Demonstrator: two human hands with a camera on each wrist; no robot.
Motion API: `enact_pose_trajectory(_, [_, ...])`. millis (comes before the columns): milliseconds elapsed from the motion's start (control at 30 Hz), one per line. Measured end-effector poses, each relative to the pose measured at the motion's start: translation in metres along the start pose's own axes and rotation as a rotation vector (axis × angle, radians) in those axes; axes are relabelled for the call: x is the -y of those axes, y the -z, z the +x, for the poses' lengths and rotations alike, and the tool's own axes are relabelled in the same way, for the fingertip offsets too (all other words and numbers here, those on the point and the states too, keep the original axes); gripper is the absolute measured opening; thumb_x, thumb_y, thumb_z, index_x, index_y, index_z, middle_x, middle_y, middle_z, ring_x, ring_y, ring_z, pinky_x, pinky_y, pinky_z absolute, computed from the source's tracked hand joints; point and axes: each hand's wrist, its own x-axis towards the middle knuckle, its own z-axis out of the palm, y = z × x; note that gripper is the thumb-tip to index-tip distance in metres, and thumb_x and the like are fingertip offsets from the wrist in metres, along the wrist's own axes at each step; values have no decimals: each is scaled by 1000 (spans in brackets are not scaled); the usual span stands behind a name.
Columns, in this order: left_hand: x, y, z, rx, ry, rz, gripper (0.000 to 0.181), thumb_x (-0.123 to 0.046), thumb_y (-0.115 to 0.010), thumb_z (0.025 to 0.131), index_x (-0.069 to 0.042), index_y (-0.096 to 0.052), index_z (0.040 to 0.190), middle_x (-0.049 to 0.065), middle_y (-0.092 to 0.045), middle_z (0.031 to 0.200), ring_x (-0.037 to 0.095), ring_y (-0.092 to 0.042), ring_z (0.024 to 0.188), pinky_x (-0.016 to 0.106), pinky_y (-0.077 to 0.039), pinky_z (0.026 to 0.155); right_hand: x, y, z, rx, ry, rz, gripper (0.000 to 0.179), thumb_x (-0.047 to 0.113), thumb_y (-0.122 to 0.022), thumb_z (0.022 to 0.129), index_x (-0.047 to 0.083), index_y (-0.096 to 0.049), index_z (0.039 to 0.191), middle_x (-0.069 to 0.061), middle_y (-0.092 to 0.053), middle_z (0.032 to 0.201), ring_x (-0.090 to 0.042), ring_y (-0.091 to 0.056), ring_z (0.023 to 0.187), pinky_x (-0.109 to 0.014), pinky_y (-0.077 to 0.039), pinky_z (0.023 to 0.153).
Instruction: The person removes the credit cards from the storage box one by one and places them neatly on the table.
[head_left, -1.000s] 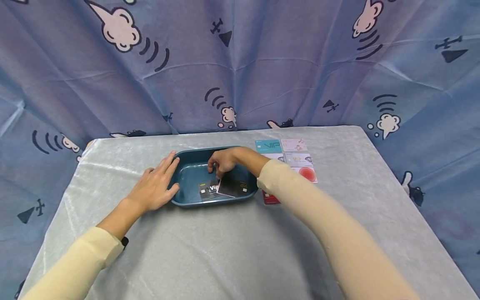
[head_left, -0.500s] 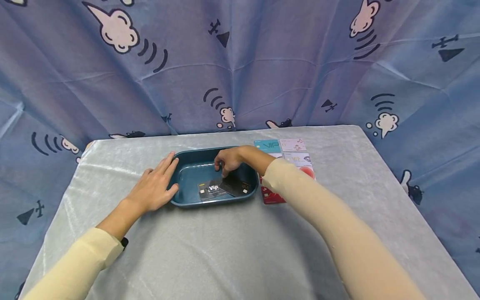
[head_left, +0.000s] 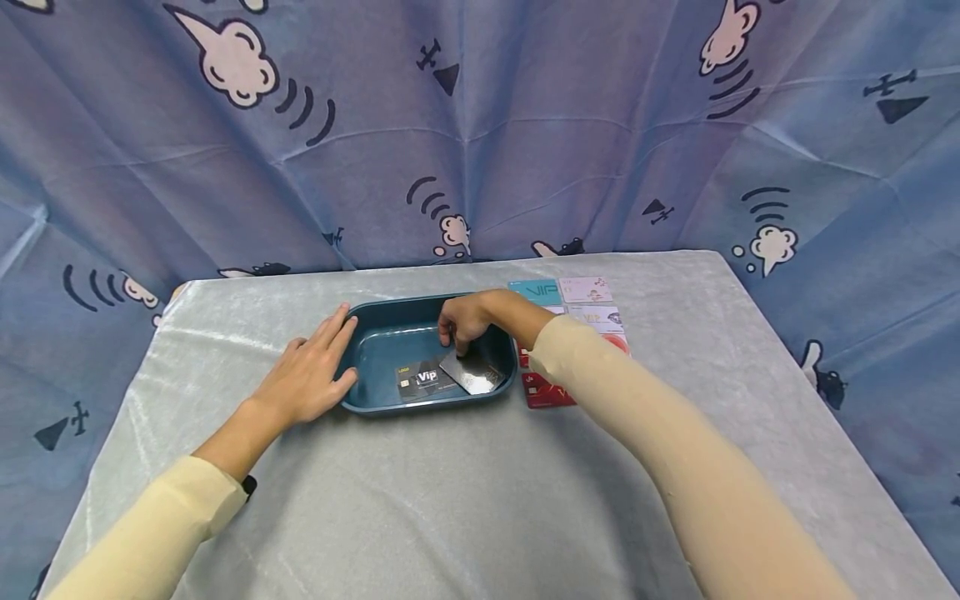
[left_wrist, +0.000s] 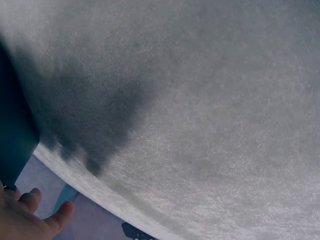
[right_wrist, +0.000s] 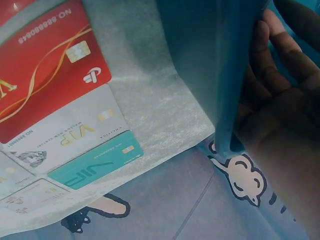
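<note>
A dark teal tray (head_left: 390, 337) stands on the cloth-covered table. My left hand (head_left: 309, 379) rests at its left rim with the fingers extended. Inside the tray, my right hand (head_left: 465, 321) pinches the upper edge of a black card (head_left: 477, 377), which reflects the light and slants down from the fingertips. That card overlaps the right end of another black card marked Vip (head_left: 420, 380) on the tray floor. In the right wrist view, the right hand's bent fingers (right_wrist: 272, 65) show behind the tray wall (right_wrist: 230, 75); the card is hidden there.
To the right of the tray lie several cards in rows: a teal one (right_wrist: 95, 162), a white VIP one (right_wrist: 82, 127), a red one (right_wrist: 50, 65) and a pink one (head_left: 587, 289). My right forearm covers some of them. A patterned curtain (head_left: 465, 125) hangs behind the table.
My right hand has shifted a little to the right within the tray, and the card in it has turned from dark to shiny. My left hand has stayed at the rim.
</note>
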Motion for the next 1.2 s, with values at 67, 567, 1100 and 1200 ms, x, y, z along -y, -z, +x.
enact_pose_trajectory(67, [0, 0, 0, -3, -1, -2, 74, -30, -50, 97, 1, -20, 157, 16, -8, 166, 38, -22, 148, 63, -32, 103, 0, 0, -2, -3, 10, -6, 22, -3, -70, 83, -5, -66, 105, 0, -60, 84, -10, -51, 78, -20, -41, 72])
enact_pose_trajectory(567, [0, 0, 0, -11, -9, -22, 74, -30, -51, 96, 1, -21, 157, 16, -9, 166, 37, -22, 148, 62, -32, 103, -1, 9, -11, 24, -14, -19, 12, 4, -66, 92, 9, -59, 84, 2, -52, 82, -11, -48, 74, -24, -40, 62])
enact_pose_trajectory(1100, [0, -1, -1, -1, -4, -14, 74, -30, -50, 97, 0, -20, 157, 15, -8, 166, 36, -20, 149, 62, -32, 103, -5, 16, -22, -126, 160, 54, 5, -6, -66, 89, -7, -70, 89, 0, -61, 74, -10, -50, 70, -21, -43, 68])
enact_pose_trajectory(1200, [0, -1, -1, 0, -5, -13, 74, -30, -50, 97, 0, -20, 157, 15, -7, 166, 35, -20, 149, 63, -32, 103, -4, 18, -25, -134, 182, 60, 5, -7, -65, 89, -7, -70, 89, 0, -61, 74, -10, -50, 70, -21, -43, 68])
